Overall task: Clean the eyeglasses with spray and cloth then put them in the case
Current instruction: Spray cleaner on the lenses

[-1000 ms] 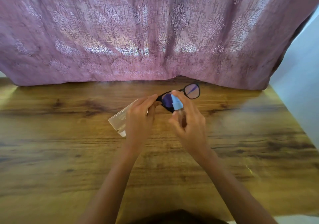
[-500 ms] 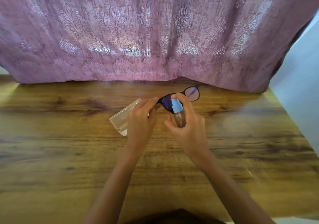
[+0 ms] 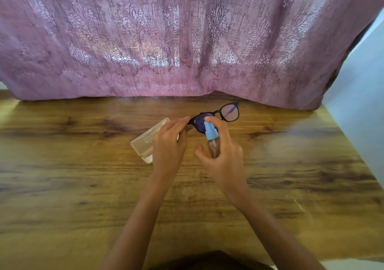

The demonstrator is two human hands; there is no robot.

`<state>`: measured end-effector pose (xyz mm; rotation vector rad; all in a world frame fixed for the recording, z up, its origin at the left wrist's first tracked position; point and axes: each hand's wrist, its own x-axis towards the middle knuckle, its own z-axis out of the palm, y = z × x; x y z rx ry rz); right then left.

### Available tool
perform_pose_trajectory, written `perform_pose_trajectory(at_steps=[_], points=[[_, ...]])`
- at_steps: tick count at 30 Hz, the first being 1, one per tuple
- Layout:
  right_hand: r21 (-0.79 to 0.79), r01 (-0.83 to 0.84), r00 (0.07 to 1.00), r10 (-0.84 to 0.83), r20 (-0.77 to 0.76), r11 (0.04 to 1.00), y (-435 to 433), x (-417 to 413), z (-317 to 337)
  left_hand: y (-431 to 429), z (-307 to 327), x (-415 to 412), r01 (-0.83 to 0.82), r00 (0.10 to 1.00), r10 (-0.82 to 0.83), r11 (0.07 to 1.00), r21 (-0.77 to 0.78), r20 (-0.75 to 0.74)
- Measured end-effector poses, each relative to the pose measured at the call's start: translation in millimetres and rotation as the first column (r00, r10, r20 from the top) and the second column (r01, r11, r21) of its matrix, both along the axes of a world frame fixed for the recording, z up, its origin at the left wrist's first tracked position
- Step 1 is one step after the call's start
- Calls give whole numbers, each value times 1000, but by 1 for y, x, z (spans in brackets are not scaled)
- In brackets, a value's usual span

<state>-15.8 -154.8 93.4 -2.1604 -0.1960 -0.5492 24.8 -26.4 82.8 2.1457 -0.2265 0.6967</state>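
Black-framed glasses point(image 3: 220, 115) are held up, lenses facing the blue-capped spray bottle point(image 3: 212, 139). A translucent case point(image 3: 148, 139) lies open on the table.

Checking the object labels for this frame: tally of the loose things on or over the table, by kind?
Eyeglasses: 1, held by the left hand
Spray bottle: 1, in the right hand
Case: 1, clear plastic, on the table
Cloth: 0 in view
Total: 3

Bare table point(image 3: 291, 165) lies open right of the right hand's fingers point(image 3: 216, 124). The open case point(image 3: 148, 139) crowds the left fingers point(image 3: 176, 124); the curtain point(image 3: 187, 51) blocks beyond.
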Motion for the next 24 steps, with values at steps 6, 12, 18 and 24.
perform_pose_trajectory(at_steps=[6, 12, 18, 24], points=[[59, 88, 996, -88, -8, 994, -26, 10, 6, 2, -2, -2, -25, 999, 26, 999, -29, 29], [-72, 88, 996, -90, -17, 993, -46, 17, 10, 3, 1, -6, 22, 1000, -22, 1000, -18, -15], [-75, 78, 996, -81, -35, 994, -49, 21, 18, 2, 0, -8, 10, 1000, -10, 999, -41, -20], [-73, 33, 998, -37, -48, 997, -47, 20, 15, 3, -4, -8, 13, 1000, -13, 1000, -24, -19]])
